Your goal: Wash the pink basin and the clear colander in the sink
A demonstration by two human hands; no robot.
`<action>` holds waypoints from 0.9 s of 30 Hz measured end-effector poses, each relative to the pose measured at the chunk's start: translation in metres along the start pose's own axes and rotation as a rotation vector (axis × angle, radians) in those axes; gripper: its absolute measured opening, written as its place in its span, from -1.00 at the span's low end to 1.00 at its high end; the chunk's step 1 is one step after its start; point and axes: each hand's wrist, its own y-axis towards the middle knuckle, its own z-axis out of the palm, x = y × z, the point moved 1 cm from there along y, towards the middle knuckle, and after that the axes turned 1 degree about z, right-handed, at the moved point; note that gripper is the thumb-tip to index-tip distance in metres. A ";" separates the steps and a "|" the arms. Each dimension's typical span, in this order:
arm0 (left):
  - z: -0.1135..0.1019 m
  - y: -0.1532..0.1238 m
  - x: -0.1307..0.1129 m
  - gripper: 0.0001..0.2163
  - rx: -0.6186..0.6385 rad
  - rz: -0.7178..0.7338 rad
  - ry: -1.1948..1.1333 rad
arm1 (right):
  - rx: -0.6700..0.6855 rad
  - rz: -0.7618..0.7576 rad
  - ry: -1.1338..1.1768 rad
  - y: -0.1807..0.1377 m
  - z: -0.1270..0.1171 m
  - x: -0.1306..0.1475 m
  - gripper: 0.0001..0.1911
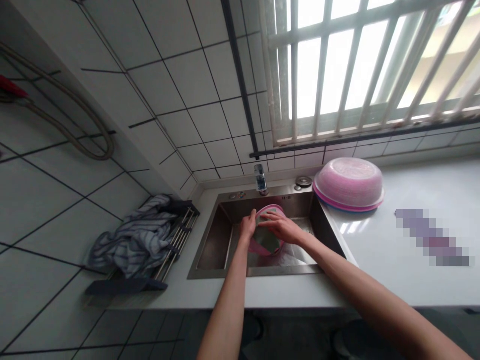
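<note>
A pink basin is tilted in the steel sink, its opening facing me. My left hand grips its left rim, fingers wrapped round the edge. Over the basin's opening lies my right hand, its fingers stretched out flat to the left. Beneath and below that hand shows a grey-green surface inside the basin; whether it is a cloth, a pad or the basin's lining I cannot tell. The underside of my right palm is hidden.
A chrome faucet stands behind the sink, beside a round drain strainer. To the right, upturned pink basins rest on the white counter. At left, a striped cloth drapes over a metal-barred rack. A barred window is above.
</note>
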 end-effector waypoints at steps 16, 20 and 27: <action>0.010 -0.002 0.007 -0.30 0.013 0.075 -0.320 | -0.033 -0.009 -0.040 0.002 0.008 0.018 -0.58; 0.013 -0.002 0.007 -0.26 0.064 0.048 -0.398 | -0.194 0.222 0.084 -0.004 -0.015 -0.020 -0.58; 0.018 -0.001 0.006 -0.29 0.075 0.025 -0.450 | -0.282 0.342 0.078 -0.011 -0.011 -0.027 -0.50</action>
